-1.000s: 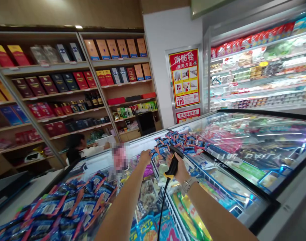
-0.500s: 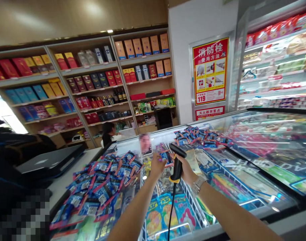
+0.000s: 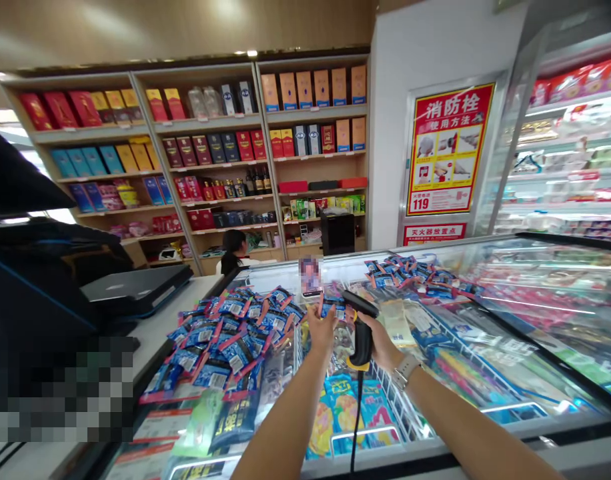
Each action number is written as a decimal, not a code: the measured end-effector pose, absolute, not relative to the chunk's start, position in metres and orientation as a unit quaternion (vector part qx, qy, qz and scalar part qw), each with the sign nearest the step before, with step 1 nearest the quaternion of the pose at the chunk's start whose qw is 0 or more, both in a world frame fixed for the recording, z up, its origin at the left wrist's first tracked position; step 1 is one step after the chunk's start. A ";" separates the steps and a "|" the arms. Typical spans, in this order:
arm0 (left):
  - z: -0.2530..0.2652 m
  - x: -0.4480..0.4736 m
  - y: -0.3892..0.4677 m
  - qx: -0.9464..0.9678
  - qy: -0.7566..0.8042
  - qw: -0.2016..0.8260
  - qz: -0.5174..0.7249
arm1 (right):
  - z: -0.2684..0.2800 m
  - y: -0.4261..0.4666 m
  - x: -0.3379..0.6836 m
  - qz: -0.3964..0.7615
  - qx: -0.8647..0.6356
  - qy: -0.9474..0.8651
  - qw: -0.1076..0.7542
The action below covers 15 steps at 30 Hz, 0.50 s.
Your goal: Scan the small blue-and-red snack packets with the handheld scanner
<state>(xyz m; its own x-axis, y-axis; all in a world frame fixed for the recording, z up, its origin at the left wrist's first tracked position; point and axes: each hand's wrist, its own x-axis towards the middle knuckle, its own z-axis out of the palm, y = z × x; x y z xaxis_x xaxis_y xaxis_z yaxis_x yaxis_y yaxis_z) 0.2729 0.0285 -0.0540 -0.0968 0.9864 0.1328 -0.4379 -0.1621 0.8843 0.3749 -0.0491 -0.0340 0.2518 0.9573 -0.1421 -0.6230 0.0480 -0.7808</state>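
1. I see the packet (image 3: 331, 309), small and blue, held up over the open freezer (image 3: 435, 447), just in front of the scanner's head. It sits there, I judge, so its printed side faces the reader.
2. My left hand (image 3: 321, 328) has its fingers (image 3: 319, 311) pinching the packet by its lower edge, arm stretched forward, which leaves most of the wrapper uncovered.
3. My right hand (image 3: 380, 341) is wrapped around the scanner (image 3: 360, 327), fingers pressed together on the black grip. The head is tipped toward the packet, and a watch (image 3: 404, 371) sits on that wrist.
4. The cable (image 3: 355, 420) hangs straight down from the yellow base of the grip, in front of the freezer's near edge.
5. To the left, a heap of like packets (image 3: 230, 337) lies spread on the glass lid; a second heap (image 3: 410, 273) lies on the lid to the right, farther back. Both are near the hands, within reach, I judge.
6. Below the hands, wire dividers split the freezer, with bright ice-cream wrappers (image 3: 343, 413) in the near compartments.
7. On the left stands a white desk (image 3: 170, 320) carrying a dark laptop (image 3: 135, 290).
8. Behind, a person (image 3: 234, 248) sits before shelves (image 3: 210, 153) of boxed goods, and a red poster (image 3: 448, 150) hangs on the wall.
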 end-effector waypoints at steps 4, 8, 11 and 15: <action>-0.055 0.273 0.028 0.455 0.353 0.558 0.598 | -0.032 -0.049 0.376 0.546 -0.351 -0.227 0.726; -0.057 0.269 0.035 0.493 0.381 0.501 0.601 | -0.025 -0.051 0.382 0.498 -0.346 -0.229 0.762; -0.056 0.261 0.042 0.471 0.407 0.453 0.638 | -0.019 -0.056 0.389 0.480 -0.359 -0.273 0.753; -0.051 0.248 0.048 0.461 0.441 0.420 0.645 | -0.016 -0.064 0.400 0.527 -0.432 -0.376 0.628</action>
